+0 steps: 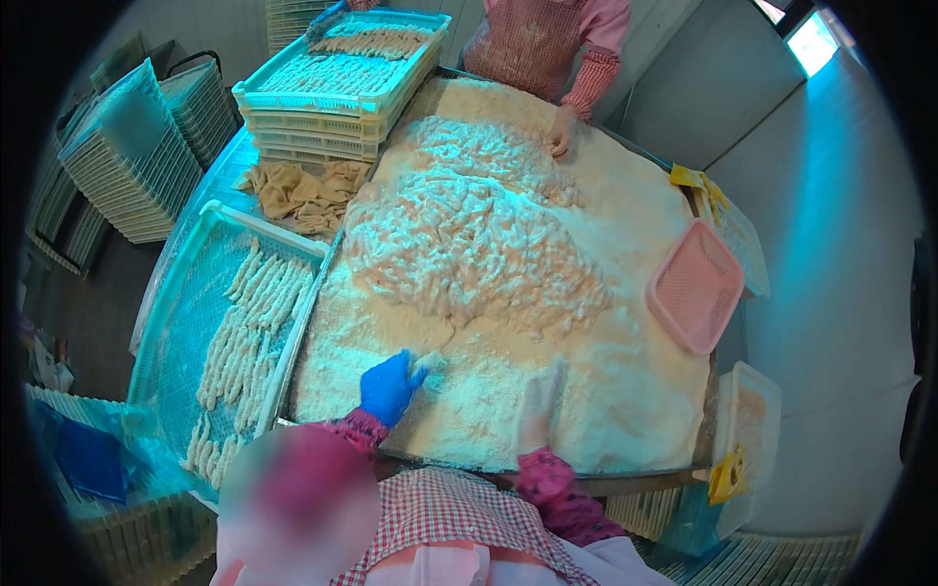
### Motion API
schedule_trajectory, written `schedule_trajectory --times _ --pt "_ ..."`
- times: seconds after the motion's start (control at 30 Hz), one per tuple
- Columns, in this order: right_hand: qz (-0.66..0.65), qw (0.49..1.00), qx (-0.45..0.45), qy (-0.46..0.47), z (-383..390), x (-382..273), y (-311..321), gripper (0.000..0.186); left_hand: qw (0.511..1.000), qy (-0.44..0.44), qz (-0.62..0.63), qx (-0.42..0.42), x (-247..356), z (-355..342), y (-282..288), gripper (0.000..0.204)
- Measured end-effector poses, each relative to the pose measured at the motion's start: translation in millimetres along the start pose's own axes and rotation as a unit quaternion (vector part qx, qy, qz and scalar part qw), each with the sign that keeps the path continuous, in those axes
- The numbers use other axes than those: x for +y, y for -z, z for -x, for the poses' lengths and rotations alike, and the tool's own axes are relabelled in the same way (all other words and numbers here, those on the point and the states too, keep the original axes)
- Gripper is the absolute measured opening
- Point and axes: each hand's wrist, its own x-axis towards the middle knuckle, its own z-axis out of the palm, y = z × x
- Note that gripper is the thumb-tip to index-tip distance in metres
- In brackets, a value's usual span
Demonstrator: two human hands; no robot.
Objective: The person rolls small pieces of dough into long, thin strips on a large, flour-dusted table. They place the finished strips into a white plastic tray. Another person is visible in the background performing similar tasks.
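Note:
My left hand, in a blue glove, is over the near part of a flour-covered table. Its fingers close on a small pale floured meat strip, partly hidden by the glove. To the right, my right hand, in a pale glove dusted with flour, points away from me with its fingers stretched out and nothing in it. Beyond both hands lies a big heap of floured meat strips. On my left, a mesh-bottomed tray carries rows of coated strips.
Across the table, a co-worker's hand touches the flour. Stacked trays stand at the far left, beside a crumpled tan cloth. A pink basket rests at the right edge. More tray stacks stand on the floor.

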Motion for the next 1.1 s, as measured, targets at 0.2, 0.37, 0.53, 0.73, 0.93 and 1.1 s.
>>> schedule_trajectory --times 0.2,0.37,0.53,0.73,0.93,1.1 --pt "0.017 0.991 -0.111 0.067 15 -31 -7 0.053 0.949 0.014 0.312 -0.050 -21 -5 -41 0.042" --pt "0.194 0.932 -0.089 0.294 9 -73 -52 0.048 0.506 0.042 0.861 -0.028 57 19 -87 0.051" --pt "-0.042 0.941 -0.189 0.279 5 -85 -79 0.051 0.621 0.071 0.781 0.009 37 13 -52 0.055" --pt "0.200 0.922 -0.076 0.323 -73 -74 -77 0.044 0.517 0.211 0.812 0.170 -92 27 47 0.056" --pt "0.308 0.883 -0.059 0.349 -95 -47 -87 0.032 0.698 0.201 0.485 0.487 -344 181 175 0.053" --pt "0.236 0.916 -0.092 0.313 -107 -53 -92 0.024 0.720 0.387 0.483 0.314 -353 258 197 0.055"
